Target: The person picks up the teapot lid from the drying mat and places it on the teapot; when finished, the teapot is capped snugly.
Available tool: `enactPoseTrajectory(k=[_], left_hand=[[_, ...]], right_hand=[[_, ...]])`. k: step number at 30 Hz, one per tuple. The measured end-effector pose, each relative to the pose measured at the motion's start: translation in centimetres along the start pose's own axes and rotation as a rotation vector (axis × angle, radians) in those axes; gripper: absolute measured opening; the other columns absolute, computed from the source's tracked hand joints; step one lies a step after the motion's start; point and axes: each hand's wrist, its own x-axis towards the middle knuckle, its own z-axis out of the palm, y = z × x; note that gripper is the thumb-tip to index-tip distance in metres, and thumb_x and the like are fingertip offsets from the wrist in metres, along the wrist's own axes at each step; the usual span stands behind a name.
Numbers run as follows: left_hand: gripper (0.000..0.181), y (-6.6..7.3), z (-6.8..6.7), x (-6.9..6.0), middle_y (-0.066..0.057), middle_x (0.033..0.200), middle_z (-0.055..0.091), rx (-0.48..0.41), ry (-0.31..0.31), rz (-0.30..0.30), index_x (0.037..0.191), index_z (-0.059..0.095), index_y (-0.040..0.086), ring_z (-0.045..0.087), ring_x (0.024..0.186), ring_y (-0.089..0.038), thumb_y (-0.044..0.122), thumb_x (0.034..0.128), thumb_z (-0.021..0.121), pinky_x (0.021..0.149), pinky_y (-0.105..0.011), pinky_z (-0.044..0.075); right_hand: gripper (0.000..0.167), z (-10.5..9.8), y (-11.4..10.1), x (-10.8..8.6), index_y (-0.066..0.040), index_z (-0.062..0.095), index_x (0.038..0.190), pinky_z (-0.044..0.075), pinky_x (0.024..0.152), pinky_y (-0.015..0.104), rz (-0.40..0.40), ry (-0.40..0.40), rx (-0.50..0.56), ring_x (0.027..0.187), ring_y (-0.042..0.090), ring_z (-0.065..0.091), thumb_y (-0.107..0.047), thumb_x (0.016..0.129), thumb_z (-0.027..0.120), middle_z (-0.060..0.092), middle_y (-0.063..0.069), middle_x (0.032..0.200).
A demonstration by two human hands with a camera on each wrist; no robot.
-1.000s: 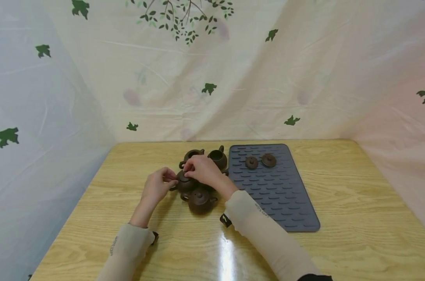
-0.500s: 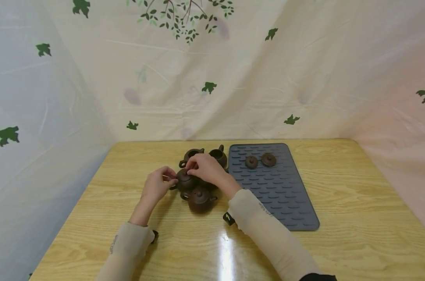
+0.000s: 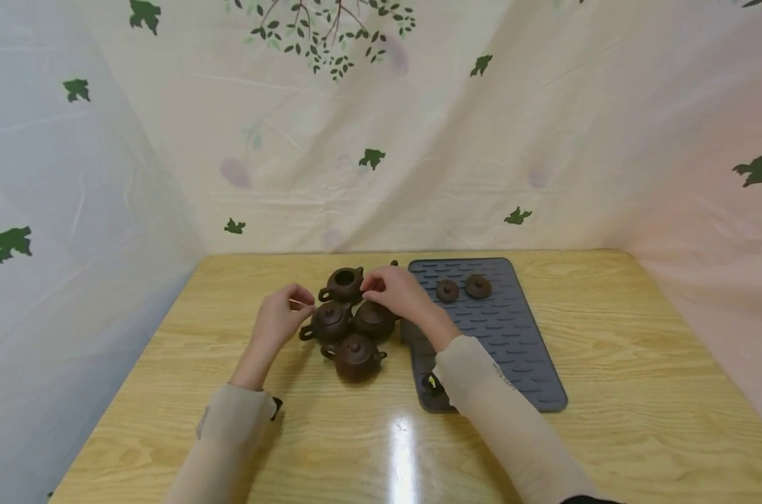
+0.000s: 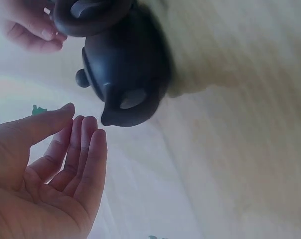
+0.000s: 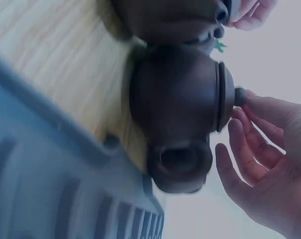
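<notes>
The round, dark-brown clay teapot [image 3: 374,323] stood upright on the pale wooden tabletop [image 3: 626,364], at seven o'clock from the nearer right hand [image 3: 396,288], which seemed to pinch its small knob [image 5: 240,96]; the left hand [image 3: 280,316], loosely parted and holding nothing, had it at three o'clock.

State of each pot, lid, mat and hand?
Left teapot: lid on
Front teapot: lid on
Middle teapot: lid on
Back teapot: lid off
Mat: lying flat
Left lid: on mat, knob up
Right lid: on mat, knob up
Left hand: relaxed, holding nothing
Right hand: at middle teapot's knob, grip unclear
Pot behind right hand: mostly hidden, lid unclear
</notes>
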Motion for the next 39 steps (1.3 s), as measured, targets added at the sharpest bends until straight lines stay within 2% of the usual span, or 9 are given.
enactPoseTrajectory(k=[9,16,21,28,35,39], left_hand=[[0.011,1.5,-0.2,1.3,-0.014,0.106,0.07,0.003,-0.012,0.026,0.102,0.066,0.007,0.07,0.101,-0.031,0.014,0.0943,0.069,0.085,-0.046,0.057],[0.012,2.7,0.2,2.4,-0.013,0.107,0.07,-0.016,-0.03,0.055,0.102,0.066,0.008,0.07,0.101,-0.031,0.014,0.0933,0.07,0.084,-0.045,0.057],[0.013,3.6,0.7,3.3,-0.013,0.108,0.07,-0.023,-0.043,0.073,0.103,0.066,0.008,0.07,0.102,-0.031,0.015,0.0932,0.07,0.084,-0.044,0.058],[0.013,4.7,1.6,4.6,-0.013,0.106,0.07,-0.031,-0.054,0.101,0.102,0.066,0.008,0.069,0.101,-0.03,0.014,0.092,0.071,0.085,-0.044,0.058],[0.018,5.4,3.0,6.2,-0.016,0.109,0.072,-0.128,-0.098,0.156,0.105,0.067,0.004,0.07,0.103,-0.032,0.012,0.0906,0.073,0.089,-0.043,0.058],[0.025,5.4,4.1,7.2,-0.019,0.115,0.071,-0.178,-0.134,0.183,0.113,0.068,0.001,0.069,0.108,-0.032,0.011,0.0911,0.072,0.093,-0.042,0.057]], right_hand=[[0.017,-1.9,2.0,-1.1,-0.014,0.072,0.11,0.056,0.086,0.04,0.026,0.051,0.013,0.101,0.022,0.065,-0.024,0.097,0.067,0.071,0.002,0.106],[0.016,-2.8,3.5,-1.8,-0.015,0.072,0.109,0.057,0.078,0.038,0.066,0.076,0.043,0.099,0.022,0.066,-0.025,0.097,0.066,0.07,0.004,0.107],[0.019,-3.6,4.6,-2.5,-0.013,0.072,0.111,0.056,0.082,0.042,0.073,0.112,0.054,0.101,0.024,0.066,-0.025,0.097,0.066,0.071,0.005,0.109],[0.024,-4.9,6.2,-3.5,-0.011,0.072,0.114,0.056,0.087,0.044,0.106,0.145,0.076,0.104,0.027,0.066,-0.026,0.097,0.066,0.071,0.009,0.114],[0.021,-5.9,7.6,-4.2,-0.01,0.072,0.113,0.057,0.081,0.042,0.141,0.203,0.066,0.099,0.026,0.067,-0.022,0.097,0.067,0.072,0.01,0.111],[0.022,-6.4,8.5,-4.7,-0.007,0.072,0.113,0.056,0.084,0.044,0.148,0.232,0.06,0.098,0.028,0.067,-0.022,0.097,0.067,0.072,0.012,0.11]])
